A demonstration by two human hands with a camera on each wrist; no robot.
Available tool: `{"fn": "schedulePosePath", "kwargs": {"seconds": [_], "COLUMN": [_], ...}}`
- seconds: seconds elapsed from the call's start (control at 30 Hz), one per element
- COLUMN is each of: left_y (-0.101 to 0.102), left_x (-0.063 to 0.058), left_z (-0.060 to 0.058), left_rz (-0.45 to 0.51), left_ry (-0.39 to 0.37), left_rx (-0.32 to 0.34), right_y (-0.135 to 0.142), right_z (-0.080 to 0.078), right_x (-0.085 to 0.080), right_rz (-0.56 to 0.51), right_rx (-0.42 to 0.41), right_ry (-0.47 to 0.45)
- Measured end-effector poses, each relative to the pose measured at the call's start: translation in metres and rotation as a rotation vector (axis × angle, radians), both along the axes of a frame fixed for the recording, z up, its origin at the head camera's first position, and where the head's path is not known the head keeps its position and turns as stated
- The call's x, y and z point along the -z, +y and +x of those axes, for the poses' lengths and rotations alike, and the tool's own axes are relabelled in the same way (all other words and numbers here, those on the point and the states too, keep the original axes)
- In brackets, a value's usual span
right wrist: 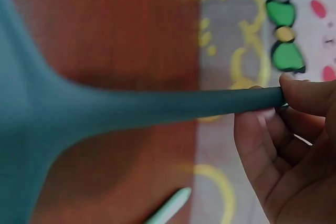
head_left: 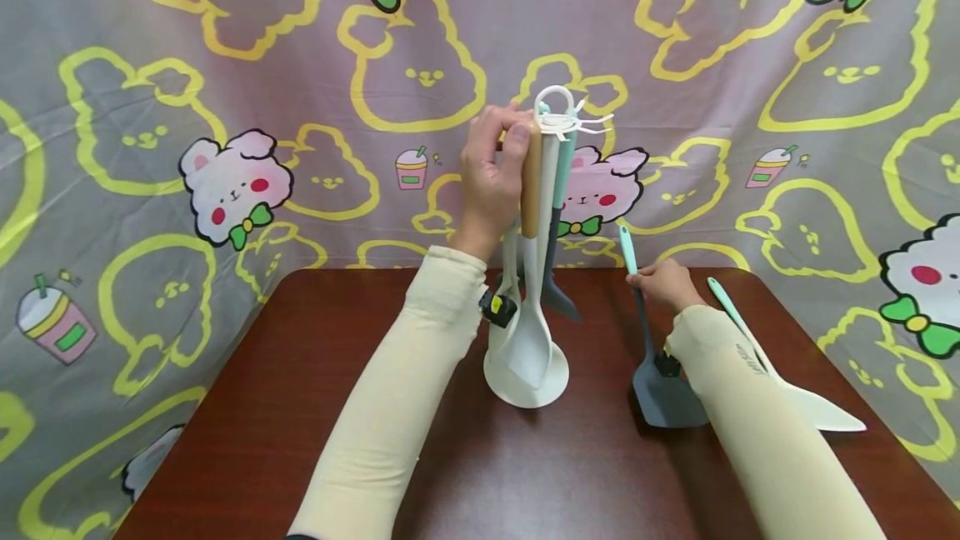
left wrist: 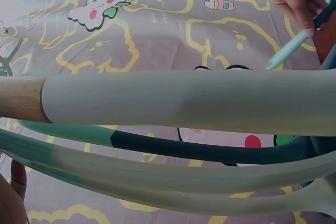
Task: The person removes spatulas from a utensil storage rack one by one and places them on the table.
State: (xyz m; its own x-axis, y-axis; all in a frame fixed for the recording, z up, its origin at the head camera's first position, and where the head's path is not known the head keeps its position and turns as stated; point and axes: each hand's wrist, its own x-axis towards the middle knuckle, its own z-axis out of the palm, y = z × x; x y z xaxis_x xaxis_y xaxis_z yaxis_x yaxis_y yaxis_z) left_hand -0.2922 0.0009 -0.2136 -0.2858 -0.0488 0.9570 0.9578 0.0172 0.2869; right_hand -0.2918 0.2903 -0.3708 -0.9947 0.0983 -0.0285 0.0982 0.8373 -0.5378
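Near the middle of the table, in the head view, a white utensil rack [head_left: 553,396] stands upright with several utensils hanging from it. My left hand [head_left: 495,161] is at the rack's top, its thumb and fingers gripping the wooden handle [head_left: 530,190] of a white spoon [head_left: 531,348]. That spoon's pale shaft [left wrist: 184,100] crosses the left wrist view. To the right, my right hand [head_left: 666,282] pinches a dark grey spatula [head_left: 666,398] with a mint handle end, tilted with its blade low over the table. In the right wrist view, thumb and fingers hold its shaft [right wrist: 173,106].
A white utensil with a mint handle [head_left: 825,408] lies at the table's right, partly behind my right sleeve. Behind the rack's front spoon hangs a dark utensil with a mint handle [head_left: 564,169]. A patterned cloth [head_left: 315,65] surrounds the brown table [head_left: 322,373].
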Motion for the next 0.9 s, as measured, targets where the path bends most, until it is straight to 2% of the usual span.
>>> {"fn": "schedulePosePath", "kwargs": {"seconds": [0.2,0.37,0.57,0.7,0.9], "left_y": [0.0,0.0,0.001,0.002,0.001], "left_x": [0.002,0.002,0.002,0.001,0.0], "left_z": [-0.002,-0.002,-0.003,-0.002,-0.001], "left_rz": [-0.01,-0.017,-0.006,-0.012,-0.002], "left_ry": [-0.02,-0.029,-0.019,-0.018,0.006], "left_rx": [-0.003,-0.011,0.003,0.014,-0.018], "right_y": [0.01,0.014,0.016,0.017,0.018], "right_z": [-0.003,-0.003,0.003,0.007,0.007], "right_x": [0.023,0.035,0.045,0.052,0.059], "right_rz": [-0.051,-0.104,-0.029,-0.004,0.007], "right_rx": [0.05,0.083,0.055,0.016,-0.004], "right_ry": [-0.111,-0.128,-0.103,-0.162,-0.236]}}
